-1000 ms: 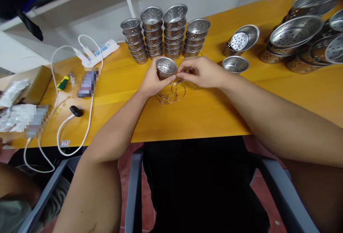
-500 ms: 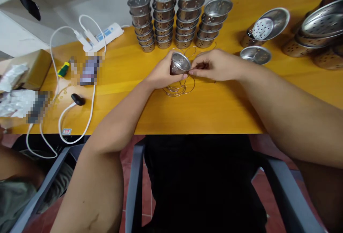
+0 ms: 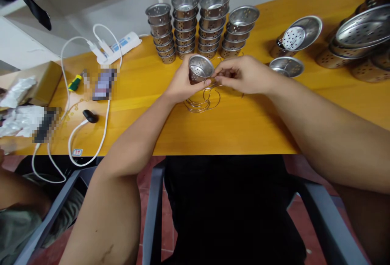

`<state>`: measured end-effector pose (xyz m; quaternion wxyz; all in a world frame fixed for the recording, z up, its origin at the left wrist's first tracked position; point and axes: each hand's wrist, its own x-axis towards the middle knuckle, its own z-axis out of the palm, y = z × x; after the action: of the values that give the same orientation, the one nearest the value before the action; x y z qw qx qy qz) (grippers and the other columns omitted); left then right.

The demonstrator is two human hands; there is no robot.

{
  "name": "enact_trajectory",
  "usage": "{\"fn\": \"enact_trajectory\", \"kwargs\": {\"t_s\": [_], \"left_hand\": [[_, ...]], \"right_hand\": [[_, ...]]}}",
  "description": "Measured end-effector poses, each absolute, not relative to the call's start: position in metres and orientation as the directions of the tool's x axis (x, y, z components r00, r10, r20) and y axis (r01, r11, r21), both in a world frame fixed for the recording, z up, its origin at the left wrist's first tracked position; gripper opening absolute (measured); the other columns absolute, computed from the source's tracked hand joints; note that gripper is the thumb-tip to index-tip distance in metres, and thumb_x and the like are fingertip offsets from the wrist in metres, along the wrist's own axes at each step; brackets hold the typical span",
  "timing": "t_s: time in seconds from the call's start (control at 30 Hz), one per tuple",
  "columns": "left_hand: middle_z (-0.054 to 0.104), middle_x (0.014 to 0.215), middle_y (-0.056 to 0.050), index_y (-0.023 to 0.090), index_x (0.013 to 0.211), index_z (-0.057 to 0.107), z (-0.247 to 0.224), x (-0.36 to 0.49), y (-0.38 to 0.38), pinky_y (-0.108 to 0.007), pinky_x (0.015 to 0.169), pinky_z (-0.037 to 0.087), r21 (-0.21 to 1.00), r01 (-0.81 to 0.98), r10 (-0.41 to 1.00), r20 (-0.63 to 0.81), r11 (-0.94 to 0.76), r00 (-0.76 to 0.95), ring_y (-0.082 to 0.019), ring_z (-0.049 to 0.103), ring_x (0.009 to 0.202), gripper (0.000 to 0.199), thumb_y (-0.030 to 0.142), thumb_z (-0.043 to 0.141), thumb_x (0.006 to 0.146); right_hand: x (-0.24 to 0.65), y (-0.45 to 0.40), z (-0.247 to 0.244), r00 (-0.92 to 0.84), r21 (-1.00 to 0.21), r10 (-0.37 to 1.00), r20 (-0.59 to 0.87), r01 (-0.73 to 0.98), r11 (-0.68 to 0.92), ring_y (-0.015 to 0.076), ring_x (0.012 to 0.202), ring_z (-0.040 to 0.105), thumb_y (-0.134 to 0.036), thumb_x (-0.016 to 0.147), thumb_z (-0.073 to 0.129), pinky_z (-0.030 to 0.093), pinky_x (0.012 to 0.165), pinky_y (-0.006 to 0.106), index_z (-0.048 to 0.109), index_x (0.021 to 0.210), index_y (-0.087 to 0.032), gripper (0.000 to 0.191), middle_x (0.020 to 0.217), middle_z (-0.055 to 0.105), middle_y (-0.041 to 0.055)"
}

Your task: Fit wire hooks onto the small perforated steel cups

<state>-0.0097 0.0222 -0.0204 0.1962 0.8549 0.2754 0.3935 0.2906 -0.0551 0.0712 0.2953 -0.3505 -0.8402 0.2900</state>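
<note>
A small perforated metal cup (image 3: 201,67) sits in my left hand (image 3: 182,81), its open mouth tilted toward the camera. My left fingers wrap round its side, with the thumb along the near edge. At the cup's right rim, the fingers of my right hand (image 3: 236,74) are pinched together; what is between them is too small to make out. Thin wire rings (image 3: 198,105) lie on the wooden table (image 3: 225,131) just below the cup, partly under my hands.
Several stacks of perforated cups (image 3: 185,25) stand at the back. More cups (image 3: 347,50) are at the right, with a single cup (image 3: 286,67) beyond my right wrist. Leftward lie a power strip (image 3: 126,46), cables, a phone (image 3: 104,84) and a screwdriver (image 3: 75,82). A person's arm shows far left.
The cup in my left hand has tilted, so more of its inside shows, and it has shifted slightly left. The whole view has moved a little.
</note>
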Motion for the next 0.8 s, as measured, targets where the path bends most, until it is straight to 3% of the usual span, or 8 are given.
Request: {"fn": "enact_trajectory", "kwargs": {"t_s": [0.13, 0.37, 0.57, 0.8], "left_hand": [[0.067, 0.163, -0.013, 0.032, 0.181, 0.037, -0.0230, -0.0096, 0.0292, -0.063, 0.146, 0.053, 0.509, 0.305, 0.589, 0.621, -0.805, 0.518, -0.039, 0.074, 0.159, 0.113, 0.097, 0.083, 0.102], [0.069, 0.160, -0.013, 0.031, 0.180, 0.037, -0.0171, -0.0093, 0.0252, -0.062, 0.145, 0.055, 0.495, 0.313, 0.585, 0.660, -0.810, 0.471, -0.036, 0.077, 0.153, 0.108, 0.098, 0.078, 0.106], [0.065, 0.167, -0.016, 0.033, 0.188, 0.025, -0.0175, -0.0112, 0.0267, -0.063, 0.151, 0.048, 0.492, 0.339, 0.597, 0.634, -0.802, 0.491, -0.039, 0.070, 0.165, 0.113, 0.096, 0.075, 0.108], [0.066, 0.168, -0.016, 0.032, 0.181, 0.037, -0.0135, -0.0110, 0.0232, -0.062, 0.152, 0.049, 0.519, 0.362, 0.632, 0.651, -0.775, 0.420, -0.038, 0.069, 0.166, 0.108, 0.095, 0.081, 0.105]], "right_hand": [[0.2885, -0.0579, 0.0736, -0.542, -0.693, 0.772, 0.333, 0.414, 0.590, 0.0283, 0.086, 0.070, -0.067, 0.107, 0.091, 0.061, 0.078, 0.045, 0.083, 0.107, -0.031, 0.037, 0.089, 0.077, 0.0051], [0.2857, -0.0578, 0.0708, -0.423, -0.668, 0.754, 0.502, 0.364, 0.649, 0.0266, 0.081, 0.069, -0.061, 0.110, 0.091, 0.061, 0.074, 0.049, 0.080, 0.106, -0.030, 0.033, 0.111, 0.082, 0.0116], [0.2852, -0.0581, 0.0700, -0.444, -0.659, 0.737, 0.509, 0.349, 0.666, 0.0276, 0.084, 0.073, -0.063, 0.111, 0.090, 0.067, 0.077, 0.051, 0.080, 0.108, -0.028, 0.036, 0.107, 0.081, 0.0107], [0.2819, -0.0623, 0.0702, -0.416, -0.692, 0.743, 0.525, 0.301, 0.657, 0.0289, 0.085, 0.072, -0.069, 0.109, 0.090, 0.067, 0.077, 0.051, 0.080, 0.107, -0.030, 0.040, 0.101, 0.080, 0.0085]]}}
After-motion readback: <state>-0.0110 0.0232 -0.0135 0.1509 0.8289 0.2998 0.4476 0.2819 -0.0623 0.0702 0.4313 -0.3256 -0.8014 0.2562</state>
